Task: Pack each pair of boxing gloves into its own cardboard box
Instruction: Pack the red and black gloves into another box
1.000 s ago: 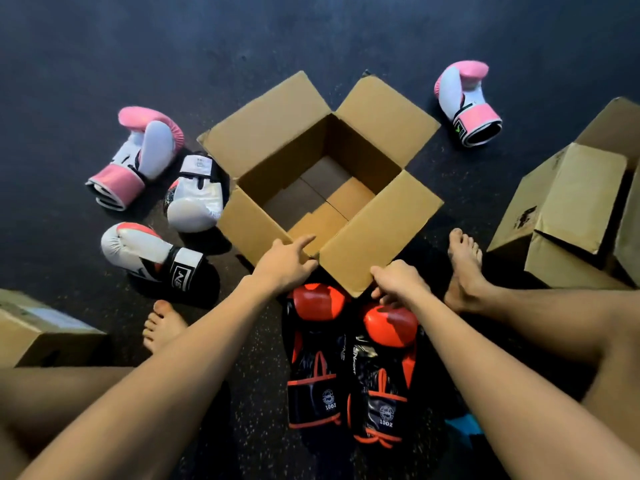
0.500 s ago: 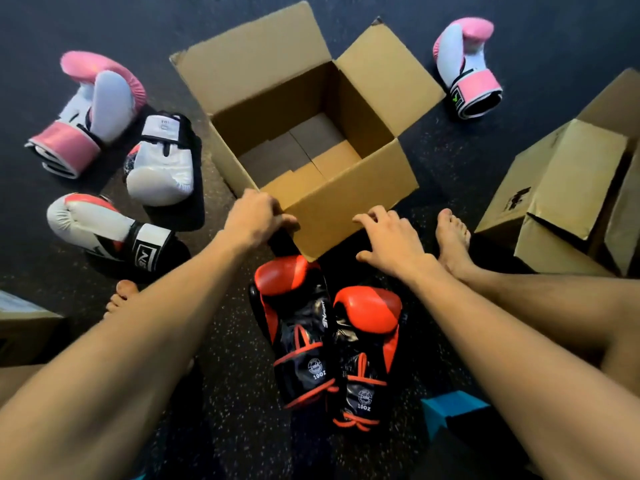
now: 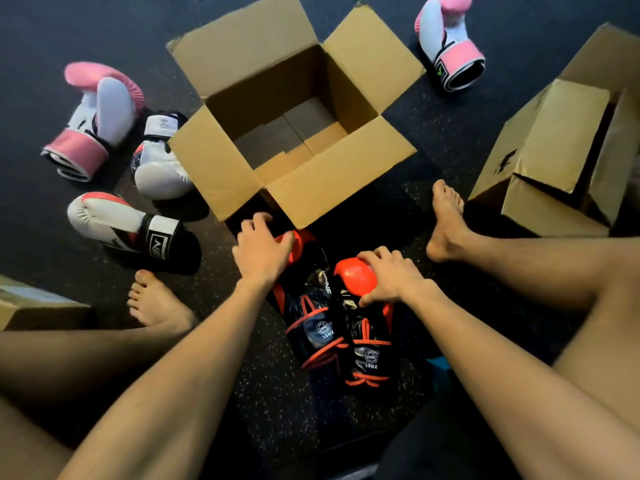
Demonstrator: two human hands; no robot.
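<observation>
An open empty cardboard box stands on the dark floor straight ahead, all flaps spread. Just in front of it lie two black-and-red boxing gloves side by side, the left one and the right one. My left hand curls over the padded red end of the left glove, close to the box's near corner. My right hand grips the red padded end of the right glove, thumb underneath.
Left of the box lie a pink-and-white glove and two white-and-black gloves. Its pink partner is at the far right. A second box lies right, a third at the left edge. My bare feet flank the gloves.
Both hands have left the box's near flaps and come down onto the black-and-red gloves, each closing on a red padded end. The box now sits a little farther away.
</observation>
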